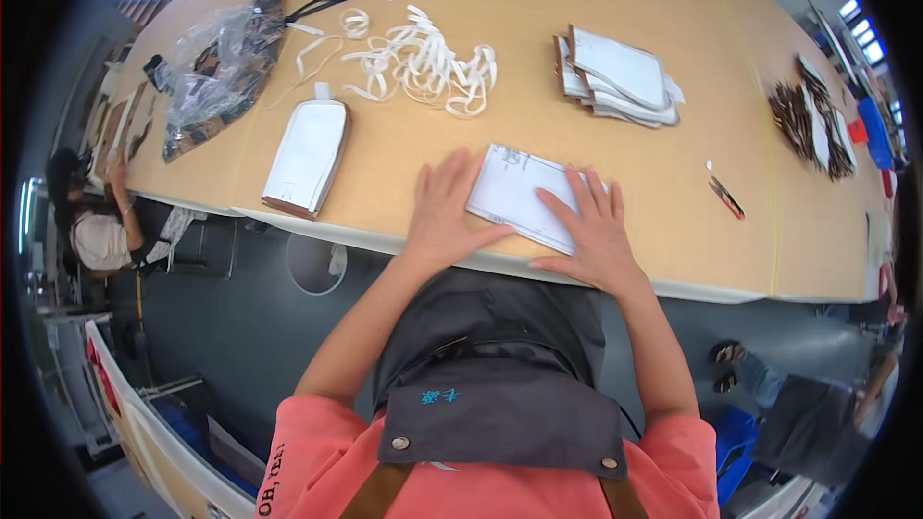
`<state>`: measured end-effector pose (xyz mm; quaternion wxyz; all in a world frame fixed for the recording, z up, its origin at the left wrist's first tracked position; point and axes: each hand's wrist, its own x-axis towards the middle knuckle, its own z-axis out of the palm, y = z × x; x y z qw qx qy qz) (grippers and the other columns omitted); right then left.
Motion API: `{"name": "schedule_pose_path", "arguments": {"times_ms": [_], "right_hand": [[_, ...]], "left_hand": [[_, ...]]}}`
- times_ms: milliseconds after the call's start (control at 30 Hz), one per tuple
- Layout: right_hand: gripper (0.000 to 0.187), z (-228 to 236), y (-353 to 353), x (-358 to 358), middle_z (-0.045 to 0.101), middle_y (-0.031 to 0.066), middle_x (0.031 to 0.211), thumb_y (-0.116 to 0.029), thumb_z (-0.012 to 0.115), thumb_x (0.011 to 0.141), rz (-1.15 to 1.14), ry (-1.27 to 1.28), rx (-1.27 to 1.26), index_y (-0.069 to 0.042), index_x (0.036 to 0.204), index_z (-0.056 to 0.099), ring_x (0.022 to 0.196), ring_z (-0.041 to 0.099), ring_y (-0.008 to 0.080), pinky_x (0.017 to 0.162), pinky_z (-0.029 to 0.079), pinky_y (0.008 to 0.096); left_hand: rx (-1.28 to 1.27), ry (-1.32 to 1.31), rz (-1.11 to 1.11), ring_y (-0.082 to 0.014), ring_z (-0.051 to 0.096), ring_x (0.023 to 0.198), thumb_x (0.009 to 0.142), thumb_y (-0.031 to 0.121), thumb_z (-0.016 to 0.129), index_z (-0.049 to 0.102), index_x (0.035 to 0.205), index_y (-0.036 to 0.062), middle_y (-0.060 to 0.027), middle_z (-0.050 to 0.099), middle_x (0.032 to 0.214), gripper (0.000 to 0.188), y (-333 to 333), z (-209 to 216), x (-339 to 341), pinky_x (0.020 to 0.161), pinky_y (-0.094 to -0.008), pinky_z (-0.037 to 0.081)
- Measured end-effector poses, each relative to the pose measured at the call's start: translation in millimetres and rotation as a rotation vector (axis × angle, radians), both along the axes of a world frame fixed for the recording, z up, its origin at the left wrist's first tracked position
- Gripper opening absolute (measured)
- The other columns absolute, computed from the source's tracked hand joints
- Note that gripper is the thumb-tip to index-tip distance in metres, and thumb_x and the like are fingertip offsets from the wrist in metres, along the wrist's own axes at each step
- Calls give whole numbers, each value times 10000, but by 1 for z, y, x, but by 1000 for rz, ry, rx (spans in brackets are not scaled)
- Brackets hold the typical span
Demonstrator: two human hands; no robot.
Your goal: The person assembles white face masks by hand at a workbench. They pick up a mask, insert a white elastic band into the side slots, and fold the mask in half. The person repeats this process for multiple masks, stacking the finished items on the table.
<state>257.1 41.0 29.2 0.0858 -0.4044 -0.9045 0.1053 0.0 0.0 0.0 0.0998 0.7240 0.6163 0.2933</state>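
Note:
A white rectangular piece with printed lines [524,194] lies flat near the table's front edge; I cannot tell whether it is paper, card or fabric. My left hand [447,207] rests at its left side, fingers stretched out and thumb along the near edge. Over its right end lies my right hand [596,235], fingers spread on the surface. To the left is a neat stack of white-faced, brown-edged pieces [308,156]. Beyond my right hand sits a looser stack of similar pieces [620,77].
A tangle of white strips [423,62] lies ahead, beside a clear plastic bag [216,67]. Red-handled snips [728,200] are to the right, with a fanned brown-and-white bundle [812,125] farther off. A person [101,221] sits at the far left; another person [808,423] is at the lower right.

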Motion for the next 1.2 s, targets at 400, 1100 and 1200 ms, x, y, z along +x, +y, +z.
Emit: {"name": "schedule_pose_path", "arguments": {"times_ms": [400,1100,1200], "right_hand": [[874,4,8,-3,327,189,1559,-655,684,781,193,104,-95,-161,1466,461,1440,273,419,1153,134,658],[206,51,143,-279,672,92,1117,-199,664,907,372,490,-55,-80,1073,689,1064,595,310,911,480,404],[178,40,178,-361,660,71,1092,-150,651,896,400,383,-72,-98,1059,699,1049,588,304,955,446,422]], "left_hand": [[-3,-153,68,-380,469,1306,682,385,883,567,1326,45,-221,470,1377,794,-13,13,16,1071,-506,379],[141,-491,153,-330,609,1107,819,168,791,673,1106,32,-162,633,1167,339,6,-1,-49,934,-390,503],[203,-547,150,-327,622,1074,822,130,781,680,1074,38,-153,644,1141,288,8,1,-46,906,-385,521]]}}
